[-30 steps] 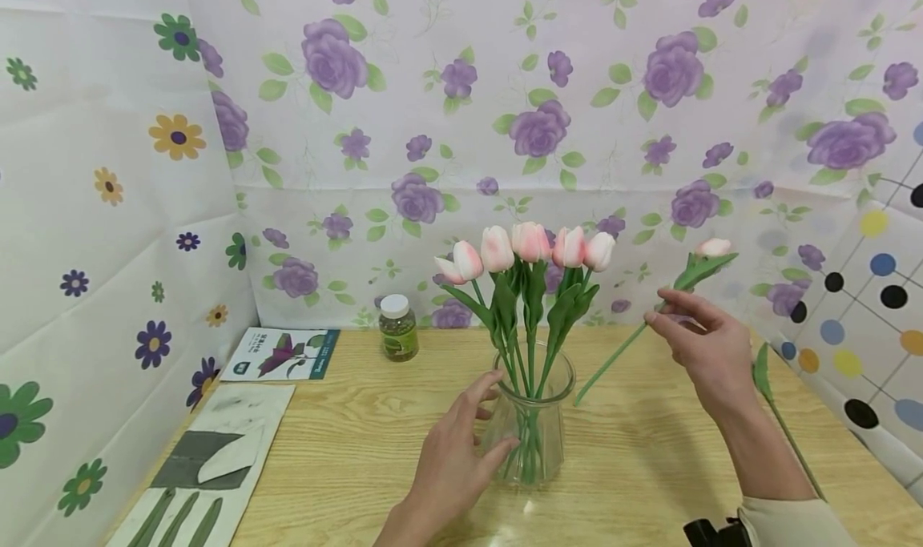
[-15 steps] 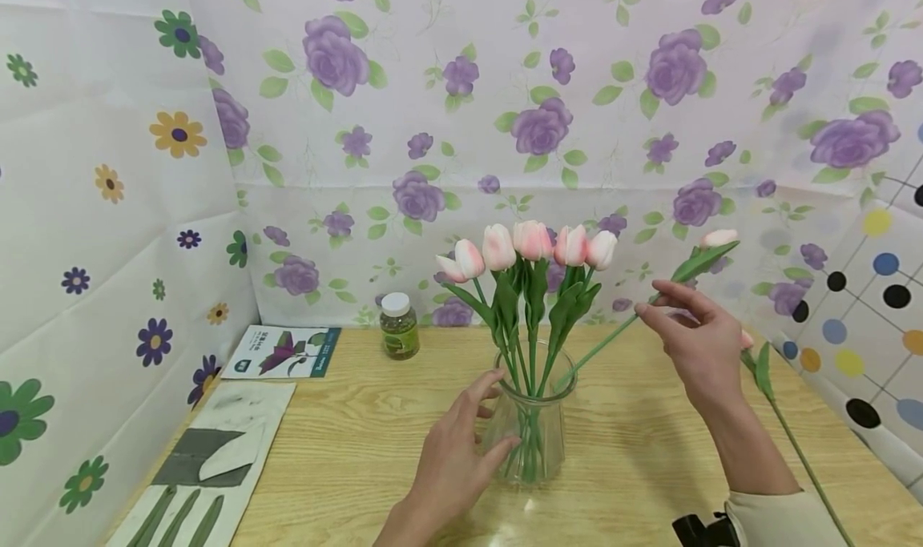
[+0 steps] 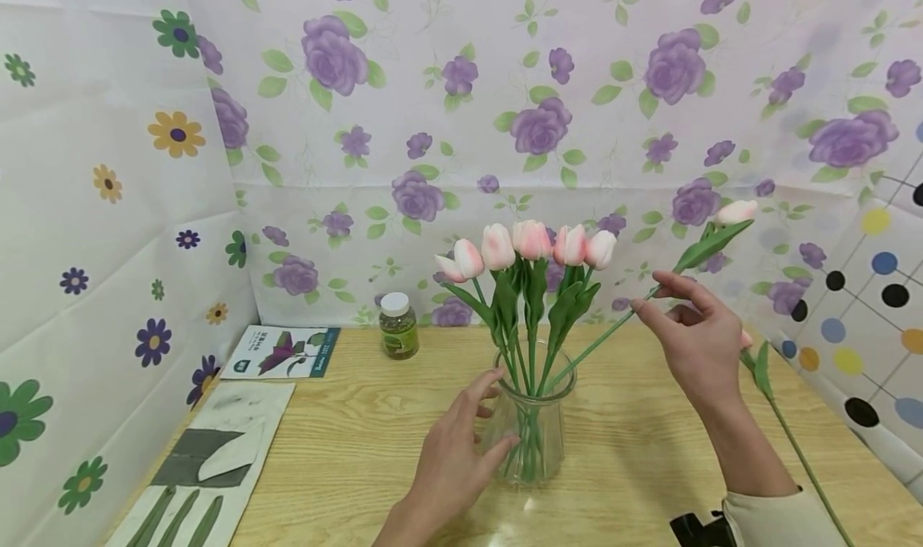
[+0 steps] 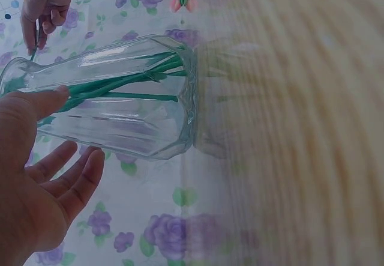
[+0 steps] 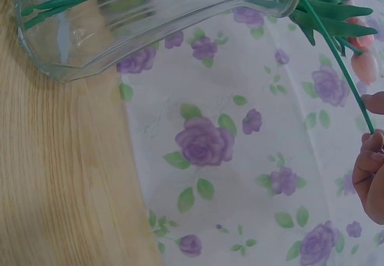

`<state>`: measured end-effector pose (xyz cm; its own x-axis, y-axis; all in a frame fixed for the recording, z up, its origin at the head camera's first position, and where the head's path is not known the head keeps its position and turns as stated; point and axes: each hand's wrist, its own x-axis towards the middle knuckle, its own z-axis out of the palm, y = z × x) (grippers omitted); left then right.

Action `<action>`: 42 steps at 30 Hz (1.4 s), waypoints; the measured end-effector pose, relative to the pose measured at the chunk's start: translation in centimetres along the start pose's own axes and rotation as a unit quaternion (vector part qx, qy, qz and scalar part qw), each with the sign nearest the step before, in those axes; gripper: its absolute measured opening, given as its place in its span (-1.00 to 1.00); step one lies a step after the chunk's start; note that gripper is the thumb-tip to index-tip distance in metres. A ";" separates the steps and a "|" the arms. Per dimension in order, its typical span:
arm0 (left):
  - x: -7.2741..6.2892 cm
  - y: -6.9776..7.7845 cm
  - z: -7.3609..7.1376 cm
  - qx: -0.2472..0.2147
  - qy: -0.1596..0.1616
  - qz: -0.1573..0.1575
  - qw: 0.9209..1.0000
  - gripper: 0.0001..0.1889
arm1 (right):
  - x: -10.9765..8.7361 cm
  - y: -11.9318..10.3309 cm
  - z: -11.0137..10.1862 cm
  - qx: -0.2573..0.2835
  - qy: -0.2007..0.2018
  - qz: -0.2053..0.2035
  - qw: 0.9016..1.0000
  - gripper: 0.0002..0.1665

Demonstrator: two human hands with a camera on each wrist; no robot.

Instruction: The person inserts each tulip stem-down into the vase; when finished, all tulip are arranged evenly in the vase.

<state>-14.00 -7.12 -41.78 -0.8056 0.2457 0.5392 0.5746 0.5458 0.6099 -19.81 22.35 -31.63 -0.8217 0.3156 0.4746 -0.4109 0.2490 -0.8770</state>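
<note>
A clear glass vase (image 3: 537, 451) stands on the table with several pink-and-white artificial tulips (image 3: 532, 241) upright in it. My left hand (image 3: 457, 451) is at its left side, fingers spread and relaxed, the index fingertip right at the rim and the thumb overlapping the front glass. In the left wrist view the other fingers (image 4: 78, 182) lie below the vase wall. Between thumb and fingertips, my right hand (image 3: 699, 335) pinches the stem of another tulip (image 3: 710, 247). That tulip slants to the right, its stem's lower end inside the vase mouth.
One more tulip (image 3: 796, 443) lies on the table (image 3: 346, 459) at the right. A lidded jar (image 3: 399, 328) stands behind the vase to the left. A booklet (image 3: 281, 353) and a printed sheet (image 3: 209, 451) lie along the left edge. Patterned cloth surrounds the table.
My right hand has moved slightly left, and the held tulip's stem end has gone from outside the rim into the vase mouth. The left hand has stayed at the vase.
</note>
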 end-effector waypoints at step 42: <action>0.0 0.0 0.1 0.005 -0.008 -0.008 1.000 -0.08 | -4.3 -2.2 3.8 -0.137 -0.052 -0.312 0.939 -0.44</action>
<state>-14.02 -7.08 -41.82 -0.8171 0.2486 0.5201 0.5598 0.5575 0.6130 -16.91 16.98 -32.00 -0.4944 -0.0575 0.8673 -0.7196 0.5867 -0.3713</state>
